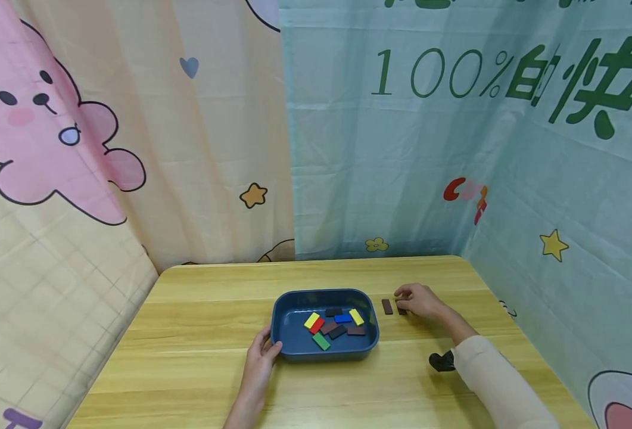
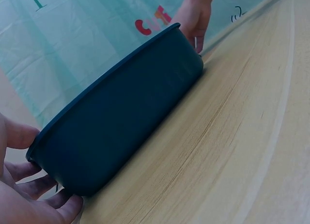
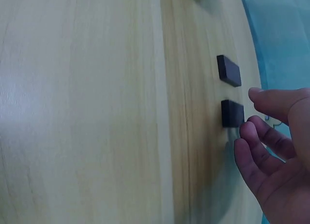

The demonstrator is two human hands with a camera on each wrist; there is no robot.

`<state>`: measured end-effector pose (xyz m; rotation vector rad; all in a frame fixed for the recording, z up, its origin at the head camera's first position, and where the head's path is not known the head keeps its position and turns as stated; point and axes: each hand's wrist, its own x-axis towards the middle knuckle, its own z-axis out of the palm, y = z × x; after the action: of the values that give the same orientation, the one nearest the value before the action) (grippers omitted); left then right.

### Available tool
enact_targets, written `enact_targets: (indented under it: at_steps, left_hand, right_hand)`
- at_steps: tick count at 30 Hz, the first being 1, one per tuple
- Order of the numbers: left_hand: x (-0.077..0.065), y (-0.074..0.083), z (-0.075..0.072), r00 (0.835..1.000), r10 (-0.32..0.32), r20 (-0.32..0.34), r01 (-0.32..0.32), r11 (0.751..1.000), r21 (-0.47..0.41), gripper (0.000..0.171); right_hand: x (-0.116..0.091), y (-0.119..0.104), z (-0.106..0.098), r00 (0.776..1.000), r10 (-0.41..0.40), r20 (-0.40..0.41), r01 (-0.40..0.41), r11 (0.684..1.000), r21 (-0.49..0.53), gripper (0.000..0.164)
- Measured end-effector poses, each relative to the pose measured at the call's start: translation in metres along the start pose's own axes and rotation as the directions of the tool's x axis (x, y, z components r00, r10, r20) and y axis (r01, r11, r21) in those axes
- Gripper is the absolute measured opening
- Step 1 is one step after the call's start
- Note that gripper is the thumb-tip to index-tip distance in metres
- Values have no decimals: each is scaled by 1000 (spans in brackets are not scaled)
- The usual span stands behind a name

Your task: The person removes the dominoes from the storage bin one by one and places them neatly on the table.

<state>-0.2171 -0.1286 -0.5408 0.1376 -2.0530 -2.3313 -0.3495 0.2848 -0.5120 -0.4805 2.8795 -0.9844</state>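
The nearer brown block (image 3: 233, 112) lay on the table (image 1: 187, 333) to the right of the tray, just beside the fingertips of the right hand (image 1: 419, 300). This hand had its thumb and fingers bent a little and parted, with no block pinched between them; whether a fingertip touched the block, I could not tell. A second brown block (image 3: 229, 70) lay beside the first, on the side of the blue tray (image 1: 323, 357).

The left hand (image 1: 258, 357) gripped the tray at its left end, with thumb and fingers curved about the near corner. Inside the tray were lying, in disorder, two yellow blocks (image 1: 356, 317), a red block (image 1: 317, 326), a blue block (image 1: 343, 319), a green block (image 1: 321, 341) and several dark ones (image 1: 338, 332).

Near the right sleeve (image 1: 492, 375) was a black object (image 1: 441, 361), partly hidden. Behind the table hung a cream cloth (image 1: 214, 131) and a blue-green cloth (image 1: 348, 161).
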Motion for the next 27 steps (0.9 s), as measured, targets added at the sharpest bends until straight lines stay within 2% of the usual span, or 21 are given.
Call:
enact_targets:
  at_steps: [7, 12, 19, 27]
  left_hand:
    - [0, 1, 1, 1000, 5, 5, -5, 1000, 5, 53]
    - [0, 0, 0, 1000, 7, -7, -7, 1000, 7, 52]
    - [-1, 0, -1, 999, -29, -21, 29, 1000, 7, 52]
    - [2, 3, -1, 999, -30, -19, 30, 1000, -3, 53]
  right_hand:
    - [7, -16, -2, 999, -28, 31, 27, 999, 24, 26]
    - [12, -31, 1, 997, -77, 28, 76, 996, 45, 27]
    - [20, -54, 7, 992, -127, 25, 124, 986, 113, 25]
    - [33, -85, 16, 970, -239, 41, 233, 966, 110, 24]
